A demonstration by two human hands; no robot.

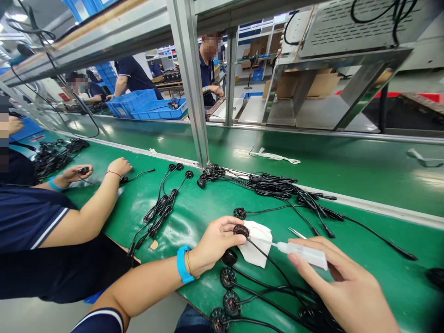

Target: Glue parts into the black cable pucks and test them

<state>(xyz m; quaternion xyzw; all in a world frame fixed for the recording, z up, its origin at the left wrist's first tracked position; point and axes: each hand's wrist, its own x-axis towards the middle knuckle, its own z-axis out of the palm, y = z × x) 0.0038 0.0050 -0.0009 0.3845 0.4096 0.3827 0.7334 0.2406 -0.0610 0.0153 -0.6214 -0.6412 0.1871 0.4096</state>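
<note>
Worktop: long green-topped worktop (378, 273), running across the view.
Co-worker's hands: two bare hands (71, 175) at far left, one pinching a small round black piece (83, 170).
Left stock: tangled heap of black cables (58, 155), just beyond those hands.
Middle stock: loose coil of black round-headed cables (159, 212).
Left hand: the person's left hand (217, 245), closed round a round black cable-end disc (241, 230), blue wristband (183, 264) at the wrist.
Under the disc: crumpled white tissue (255, 245), touching it.
Near row: black round-headed cables (228, 278), spread out below the left hand.
Right hand: the person's right hand (342, 286), gripping a white plastic syringe (303, 255), its thin needle reaching to the disc.
Beside it: steel tweezers (296, 232), lying on the worktop.
Far stock: long bundle of coiled black cables (272, 185).
Progress: one disc is in hand; the rest lie apart, and which are done or left cannot be told.
</note>
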